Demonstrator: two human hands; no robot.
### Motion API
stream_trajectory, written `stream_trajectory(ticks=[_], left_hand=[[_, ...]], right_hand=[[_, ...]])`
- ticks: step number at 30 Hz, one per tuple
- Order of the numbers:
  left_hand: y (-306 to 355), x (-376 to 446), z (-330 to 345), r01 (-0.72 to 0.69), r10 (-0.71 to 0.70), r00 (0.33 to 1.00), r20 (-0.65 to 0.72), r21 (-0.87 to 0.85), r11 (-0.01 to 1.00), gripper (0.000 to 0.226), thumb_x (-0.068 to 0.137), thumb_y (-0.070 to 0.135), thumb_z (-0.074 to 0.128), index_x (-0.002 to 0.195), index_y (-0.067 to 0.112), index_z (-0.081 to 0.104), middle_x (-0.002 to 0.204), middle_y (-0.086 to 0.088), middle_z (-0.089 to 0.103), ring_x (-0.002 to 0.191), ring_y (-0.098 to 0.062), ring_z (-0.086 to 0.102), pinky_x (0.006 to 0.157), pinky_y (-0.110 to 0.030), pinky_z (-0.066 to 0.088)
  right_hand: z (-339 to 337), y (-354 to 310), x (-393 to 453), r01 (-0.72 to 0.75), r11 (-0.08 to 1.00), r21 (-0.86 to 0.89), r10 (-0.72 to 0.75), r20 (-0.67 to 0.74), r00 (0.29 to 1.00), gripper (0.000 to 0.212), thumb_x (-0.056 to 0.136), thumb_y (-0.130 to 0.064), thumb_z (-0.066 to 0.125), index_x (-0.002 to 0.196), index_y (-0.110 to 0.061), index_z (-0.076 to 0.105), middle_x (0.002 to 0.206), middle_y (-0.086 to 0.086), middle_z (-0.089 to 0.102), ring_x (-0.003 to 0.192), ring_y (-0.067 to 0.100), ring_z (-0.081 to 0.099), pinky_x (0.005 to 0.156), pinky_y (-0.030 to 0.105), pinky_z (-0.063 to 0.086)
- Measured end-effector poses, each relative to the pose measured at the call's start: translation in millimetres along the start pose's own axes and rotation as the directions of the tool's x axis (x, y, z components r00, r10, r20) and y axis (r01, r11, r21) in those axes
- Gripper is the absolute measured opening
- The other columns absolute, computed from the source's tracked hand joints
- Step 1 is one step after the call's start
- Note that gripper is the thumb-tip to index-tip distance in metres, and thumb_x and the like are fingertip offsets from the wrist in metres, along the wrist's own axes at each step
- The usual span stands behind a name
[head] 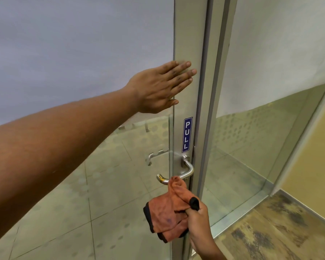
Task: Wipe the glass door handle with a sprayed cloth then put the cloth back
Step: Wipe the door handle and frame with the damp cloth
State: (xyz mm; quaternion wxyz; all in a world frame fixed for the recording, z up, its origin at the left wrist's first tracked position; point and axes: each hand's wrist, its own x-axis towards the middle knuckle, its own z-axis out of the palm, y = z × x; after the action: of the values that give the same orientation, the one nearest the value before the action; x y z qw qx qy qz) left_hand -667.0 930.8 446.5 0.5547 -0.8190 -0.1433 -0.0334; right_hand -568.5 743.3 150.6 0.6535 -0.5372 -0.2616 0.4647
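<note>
Handle [186, 170] and cloth [169, 209] sit low in my view, but going from the left, my left hand [158, 89] comes first. I have that arm stretched out with the palm flat against the glass door [83, 53], fingers straight and close together, their tips reaching onto the metal door frame [188, 44]. It grips nothing; I judge it is there to steady the door so it does not swing while I rub.

Below it a blue PULL sign [187, 135] runs down the frame, and under that the curved steel lever stands out from the frame, its free end pointing left.

Further right and lower, my right hand [197, 220] has the orange cloth pinched in a closed fist, a dark corner poking out above my thumb. Most of the cloth hangs loose, and one raised fold touches the underside of the lever near its free end. I hold it bunched so that a firm wad meets the metal. Wiping looks barely begun, and returning the cloth remains.
</note>
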Motion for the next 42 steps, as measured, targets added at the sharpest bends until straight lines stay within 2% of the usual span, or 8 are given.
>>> stream_trajectory(ticks=[5,15,20,22,25,31,33,42], left_hand=[[0.8,-0.9,-0.1,0.002,-0.001,1.0,-0.01,0.019,1.0,0.071,0.104,0.049,-0.003,0.16,0.006,-0.008,0.17,-0.016,-0.009,0.158,-0.032,-0.009,0.129,-0.046,0.005],[0.7,-0.6,0.8,0.001,0.0,1.0,-0.009,0.024,1.0,0.072,0.099,0.049,-0.011,0.158,0.006,-0.012,0.169,-0.016,-0.012,0.157,-0.032,-0.011,0.129,-0.046,0.004],[0.7,-0.7,-1.3,0.01,-0.01,1.0,0.004,0.0,1.0,0.071,0.102,0.048,-0.007,0.159,0.006,-0.011,0.169,-0.016,-0.012,0.157,-0.032,-0.011,0.129,-0.047,0.004],[1.9,0.2,-0.7,0.01,-0.01,1.0,0.014,0.003,1.0,0.071,0.103,0.048,-0.003,0.159,0.006,-0.01,0.169,-0.016,-0.012,0.157,-0.032,-0.012,0.129,-0.047,0.002],[2.2,0.8,-2.0,0.021,-0.021,1.0,0.007,-0.015,1.0,0.07,0.104,0.049,-0.001,0.159,0.007,-0.01,0.169,-0.015,-0.012,0.157,-0.031,-0.012,0.13,-0.046,0.001],[0.9,0.3,-1.8,0.019,-0.019,1.0,0.018,-0.009,1.0,0.07,0.104,0.049,0.0,0.159,0.006,-0.011,0.17,-0.015,-0.011,0.157,-0.032,-0.012,0.129,-0.047,0.002],[1.2,0.2,-1.3,0.022,-0.022,1.0,0.022,-0.014,1.0,0.07,0.104,0.049,0.0,0.159,0.007,-0.011,0.17,-0.015,-0.012,0.157,-0.031,-0.012,0.129,-0.046,0.001],[0.7,0.5,0.4,0.029,-0.029,0.999,0.017,-0.021,0.999,0.071,0.104,0.05,0.0,0.16,0.007,-0.008,0.17,-0.014,-0.01,0.158,-0.031,-0.011,0.129,-0.046,0.003]], right_hand=[[15.6,-6.0,2.3,0.019,0.997,-0.069,-0.017,0.032,0.999,0.036,0.086,0.013,0.059,0.096,-0.016,0.078,0.09,0.009,0.079,0.085,0.026,0.076,0.075,0.036,0.061],[18.2,-31.3,-17.5,0.061,0.966,-0.25,0.006,0.258,0.966,0.031,0.093,-0.004,0.062,0.091,-0.029,0.081,0.088,-0.008,0.08,0.084,0.005,0.074,0.071,0.015,0.054],[17.7,-34.9,-23.1,0.185,0.88,-0.437,0.054,0.479,0.876,0.047,0.09,0.007,0.057,0.109,-0.031,0.078,0.117,-0.012,0.074,0.113,0.003,0.066,0.098,0.018,0.049],[5.5,-53.1,-19.3,0.352,0.742,-0.57,-0.027,0.499,0.866,0.06,0.084,0.001,0.055,0.108,-0.051,0.072,0.118,-0.02,0.07,0.113,-0.006,0.062,0.104,0.02,0.046],[-1.8,-106.7,-17.0,0.603,0.304,-0.738,-0.075,0.612,0.787,0.052,0.077,-0.034,0.047,0.112,-0.073,0.053,0.116,-0.025,0.058,0.111,-0.001,0.058,0.095,0.023,0.048],[3.6,-138.4,13.5,0.575,-0.249,-0.779,-0.135,0.616,0.776,0.026,0.087,-0.041,0.052,0.113,-0.04,0.056,0.099,-0.011,0.051,0.095,0.017,0.058,0.074,0.033,0.048],[6.4,-126.1,25.1,0.563,-0.316,-0.764,-0.092,0.615,0.783,0.024,0.086,-0.04,0.058,0.109,-0.04,0.054,0.103,-0.006,0.056,0.095,0.02,0.058,0.079,0.038,0.051],[11.1,-123.7,35.3,0.634,-0.211,-0.744,-0.037,0.654,0.756,0.021,0.089,-0.026,0.06,0.097,-0.046,0.057,0.087,-0.01,0.047,0.083,0.012,0.05,0.078,0.032,0.042]])
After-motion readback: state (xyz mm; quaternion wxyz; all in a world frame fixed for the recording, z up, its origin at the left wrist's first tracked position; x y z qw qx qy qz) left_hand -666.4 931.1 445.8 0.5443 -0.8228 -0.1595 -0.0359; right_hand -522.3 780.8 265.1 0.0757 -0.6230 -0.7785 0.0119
